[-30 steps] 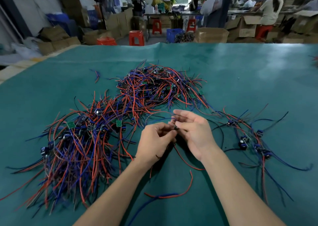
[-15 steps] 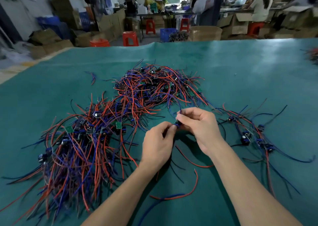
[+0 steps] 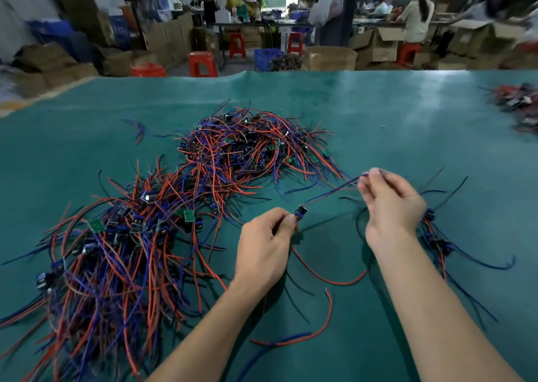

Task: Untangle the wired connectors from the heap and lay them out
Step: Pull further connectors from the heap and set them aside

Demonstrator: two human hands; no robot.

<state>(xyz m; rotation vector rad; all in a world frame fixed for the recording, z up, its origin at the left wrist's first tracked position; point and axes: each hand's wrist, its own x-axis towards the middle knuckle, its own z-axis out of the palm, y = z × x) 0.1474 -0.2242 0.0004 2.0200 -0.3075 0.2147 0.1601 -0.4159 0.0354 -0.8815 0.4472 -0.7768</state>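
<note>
A factory workshop: stacked cardboard boxes, red plastic stools, and workers at benches behind.

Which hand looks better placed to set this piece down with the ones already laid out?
Probably the right hand: it pinches the blue wire right beside the laid-out connectors. The left hand, pinching the connector, sits nearer the heap.

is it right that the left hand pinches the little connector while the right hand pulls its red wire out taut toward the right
Not quite: the wire drawn taut is blue, not red. In the head view the left hand pinches the connector and the right hand pinches the blue wire's far end, stretched up and right. A red wire lies slack on the green mat below.
</note>
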